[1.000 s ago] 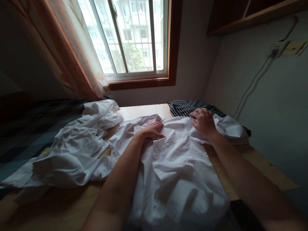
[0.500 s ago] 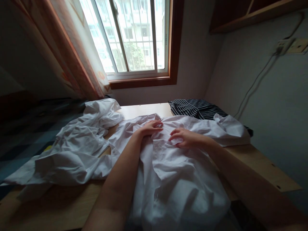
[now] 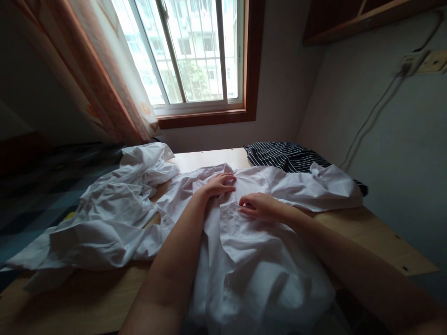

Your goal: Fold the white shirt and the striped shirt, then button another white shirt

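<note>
White button-front cloth shirt [image 3: 265, 265] spread across pale wooden table [image 3: 377, 232], smoothing apparently in hand; left hand [image 3: 217, 184] flat upon it, fingers extended, gripping nothing; right hand [image 3: 260, 206] half-curled, pinch impossible to tell; further straightening likely calls for light, flat fingers

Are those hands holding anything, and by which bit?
The left hand lies open on the upper front of the white long-sleeved cloth shirt; whether the right hand, curled, pinches its front cannot be told.
</note>
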`<state>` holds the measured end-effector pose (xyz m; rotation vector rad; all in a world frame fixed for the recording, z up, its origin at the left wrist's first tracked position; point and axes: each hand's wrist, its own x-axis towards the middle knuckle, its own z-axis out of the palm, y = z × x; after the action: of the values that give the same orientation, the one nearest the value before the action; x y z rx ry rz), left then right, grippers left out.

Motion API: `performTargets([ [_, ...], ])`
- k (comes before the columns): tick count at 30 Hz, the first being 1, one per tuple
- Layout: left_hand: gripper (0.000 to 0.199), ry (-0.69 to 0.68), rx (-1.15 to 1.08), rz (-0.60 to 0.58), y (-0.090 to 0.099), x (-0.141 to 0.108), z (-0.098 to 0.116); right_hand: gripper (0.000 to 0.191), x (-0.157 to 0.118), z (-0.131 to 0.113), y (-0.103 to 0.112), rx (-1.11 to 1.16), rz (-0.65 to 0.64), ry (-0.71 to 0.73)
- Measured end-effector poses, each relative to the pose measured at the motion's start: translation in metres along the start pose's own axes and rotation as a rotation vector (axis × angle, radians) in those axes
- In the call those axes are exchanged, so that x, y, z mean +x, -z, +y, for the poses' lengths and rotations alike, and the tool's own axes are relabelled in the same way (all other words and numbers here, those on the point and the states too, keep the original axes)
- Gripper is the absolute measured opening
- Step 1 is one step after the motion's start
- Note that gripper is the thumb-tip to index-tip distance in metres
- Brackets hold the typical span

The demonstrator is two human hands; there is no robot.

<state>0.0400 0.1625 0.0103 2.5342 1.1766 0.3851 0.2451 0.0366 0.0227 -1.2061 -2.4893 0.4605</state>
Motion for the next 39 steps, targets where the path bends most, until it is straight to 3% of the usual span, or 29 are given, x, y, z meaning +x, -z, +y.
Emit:
performTargets([
  [3,0.046,-0.006,0.009,-0.01,0.0,0.0,0.0,0.018,0.0,-0.002,-0.006,0.018,0.019,-0.007],
  [8,0.045,-0.025,0.015,0.001,-0.003,0.002,-0.003,0.017,0.002,0.005,-0.007,0.059,-0.085,-0.004],
  [10,0.043,-0.033,0.034,0.027,-0.005,0.002,-0.004,0.017,0.002,0.008,-0.009,-0.005,-0.004,0.007],
  [12,0.04,-0.037,0.061,0.059,-0.007,0.002,-0.004,0.032,0.003,0.007,-0.014,-0.092,0.147,0.05],
  [14,0.038,-0.049,0.078,0.074,-0.007,0.001,-0.003,0.043,0.003,0.003,-0.02,-0.138,0.221,0.135],
  [18,0.038,-0.057,0.08,0.072,-0.005,-0.001,0.0,0.035,0.002,-0.011,-0.025,-0.122,0.106,0.299],
  [23,0.038,-0.062,0.059,0.083,-0.004,-0.002,0.001,0.03,-0.004,-0.021,-0.014,-0.071,0.026,0.363],
  [29,0.032,-0.043,-0.053,0.158,-0.008,0.001,-0.005,0.025,-0.008,-0.031,-0.01,-0.07,0.019,0.383],
  [39,0.031,-0.071,-0.039,0.154,-0.006,0.0,-0.005,0.018,-0.017,-0.052,-0.004,0.118,-0.233,0.307],
])
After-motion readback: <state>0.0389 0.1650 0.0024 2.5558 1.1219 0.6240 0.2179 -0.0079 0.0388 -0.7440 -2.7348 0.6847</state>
